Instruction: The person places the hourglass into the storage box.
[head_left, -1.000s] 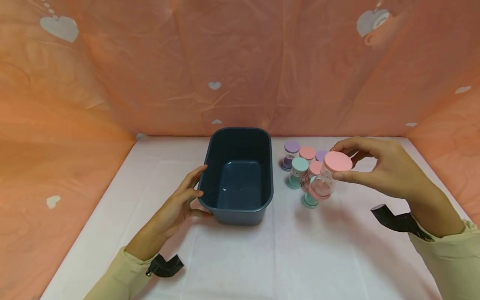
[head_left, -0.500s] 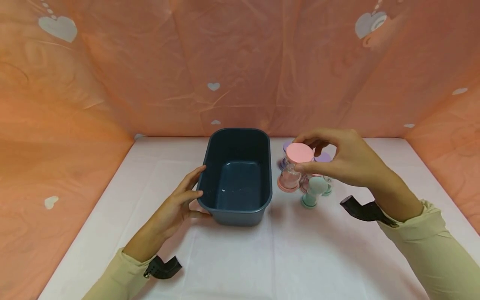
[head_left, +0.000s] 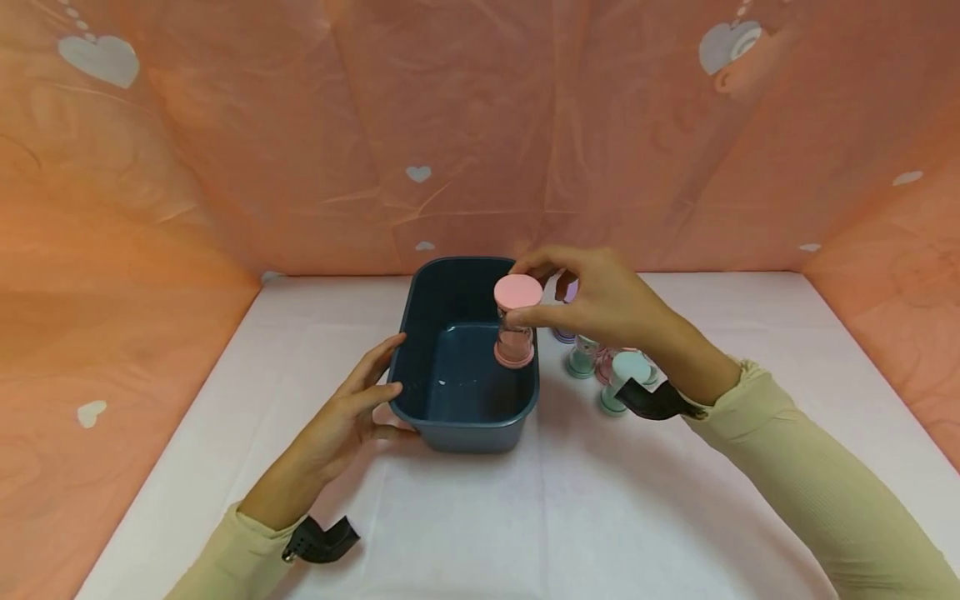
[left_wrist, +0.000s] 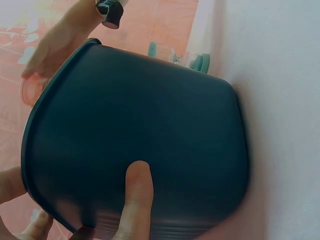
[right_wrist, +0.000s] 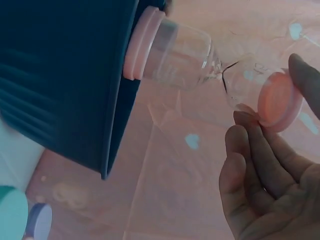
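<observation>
A pink-capped hourglass [head_left: 515,337] hangs upright over the right side of a dark blue bin [head_left: 468,437]. My right hand [head_left: 592,296] pinches it near its upper cap, thumb in front and fingers behind. In the right wrist view the clear hourglass [right_wrist: 185,55] shows its narrow waist, its lower cap overlapping the rim of the bin [right_wrist: 55,75]. My left hand [head_left: 348,404] grips the bin's left side, with fingertips at the rim and one digit lower against the wall, as the left wrist view shows along the bin [left_wrist: 150,110].
Right of the bin, several more hourglasses stand on the white cloth [head_left: 465,525], partly hidden behind my right arm; a teal one [head_left: 628,371] is nearest. An orange sheet [head_left: 480,125] with white hearts walls off the back and sides.
My right hand has carried the pink hourglass leftward from above the group of hourglasses to over the bin. The left hand keeps its grip on the bin, which stays in place.
</observation>
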